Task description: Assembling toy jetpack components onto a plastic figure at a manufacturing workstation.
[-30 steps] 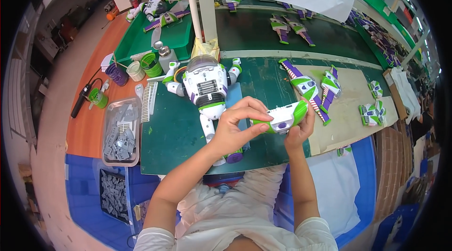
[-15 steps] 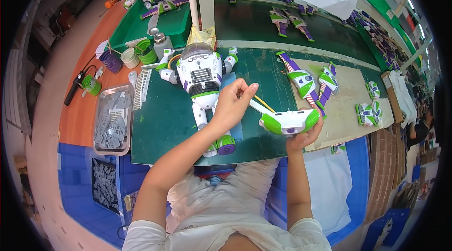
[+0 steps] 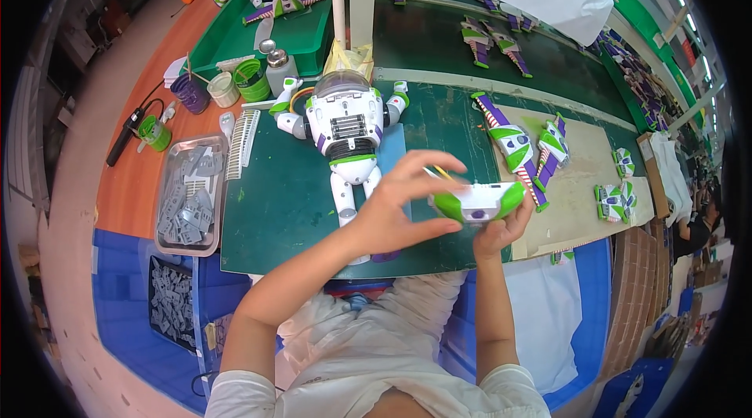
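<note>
My right hand (image 3: pixel 498 231) holds the right end of a white and green toy wing-pack shell (image 3: pixel 479 205) above the table's front. My left hand (image 3: pixel 392 202) is around the shell's left end, thumb and fingers spread apart, slightly blurred; whether it touches cannot be told. Behind its fingers shows part of a thin yellow stick (image 3: pixel 443 173). To the left lies a large white, green and purple toy astronaut figure (image 3: pixel 345 124), its open back compartment up; my left hand and forearm cover part of its legs.
Finished-looking winged packs (image 3: pixel 513 144) lie on cardboard (image 3: pixel 580 222) at right. A metal tray (image 3: pixel 162 218) of grey parts, paint cups (image 3: pixel 189 95), a metal-topped bottle (image 3: pixel 280 65) and a green bin (image 3: pixel 317 34) stand left. A dark green conveyor belt (image 3: pixel 423 34) runs behind.
My left hand has opened from a pinch and moved right and down to the shell's left end. The right hand keeps its hold. The view has shifted slightly.
</note>
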A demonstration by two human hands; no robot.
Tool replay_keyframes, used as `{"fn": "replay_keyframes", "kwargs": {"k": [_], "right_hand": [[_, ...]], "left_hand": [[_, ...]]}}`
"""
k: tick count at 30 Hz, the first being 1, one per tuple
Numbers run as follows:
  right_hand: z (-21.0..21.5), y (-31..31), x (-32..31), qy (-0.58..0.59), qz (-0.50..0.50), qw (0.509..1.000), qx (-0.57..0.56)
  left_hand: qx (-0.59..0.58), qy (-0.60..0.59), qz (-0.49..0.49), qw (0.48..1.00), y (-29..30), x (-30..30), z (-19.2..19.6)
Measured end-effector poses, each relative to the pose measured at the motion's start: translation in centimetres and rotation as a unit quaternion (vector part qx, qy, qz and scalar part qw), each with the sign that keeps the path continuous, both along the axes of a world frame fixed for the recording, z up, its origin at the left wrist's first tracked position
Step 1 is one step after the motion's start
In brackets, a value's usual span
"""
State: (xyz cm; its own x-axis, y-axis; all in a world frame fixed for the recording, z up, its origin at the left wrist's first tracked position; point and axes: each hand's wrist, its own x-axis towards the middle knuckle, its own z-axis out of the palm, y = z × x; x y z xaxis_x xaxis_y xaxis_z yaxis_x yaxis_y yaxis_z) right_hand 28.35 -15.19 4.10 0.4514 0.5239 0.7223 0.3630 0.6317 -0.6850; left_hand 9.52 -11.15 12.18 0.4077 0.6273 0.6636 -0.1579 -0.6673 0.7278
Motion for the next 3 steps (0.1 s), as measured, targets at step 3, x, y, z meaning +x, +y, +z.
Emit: {"fn": "replay_keyframes", "kwargs": {"k": [3], "right_hand": [[1.04,-0.5,-0.67,-0.005,0.03,0.996,-0.082]], "left_hand": [[-0.008,0.002,-0.047,0.999,-0.01,0.2,-0.66]]}}
